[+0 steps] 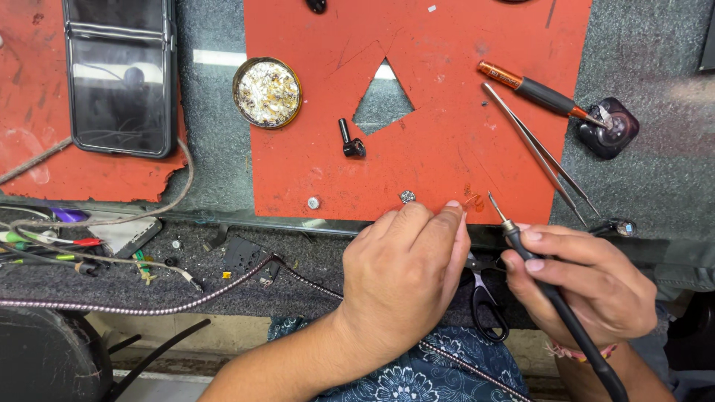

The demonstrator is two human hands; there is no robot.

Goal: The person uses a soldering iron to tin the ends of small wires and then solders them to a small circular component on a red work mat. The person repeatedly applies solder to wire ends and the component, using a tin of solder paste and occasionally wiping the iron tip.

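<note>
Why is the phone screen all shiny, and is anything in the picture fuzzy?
In the head view, the phone has a dark screen that mirrors a bright light as a pale glare band; the red mat, tweezers and soldering iron in the right hand look sharp; the left hand casts only a soft shadow; the dark shape at the bottom left corner is blurred.

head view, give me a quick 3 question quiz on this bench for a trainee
1. True or false: the right hand holds a soldering iron with its tip pointing up toward the red mat.
2. Which lies right of the mat's triangular cut-out: A) tweezers B) phone C) round tin?
3. What does the left hand touch with its fingertips?

Key: 1 true; 2 A; 3 the mat's lower edge, near a tiny metal part.
</note>
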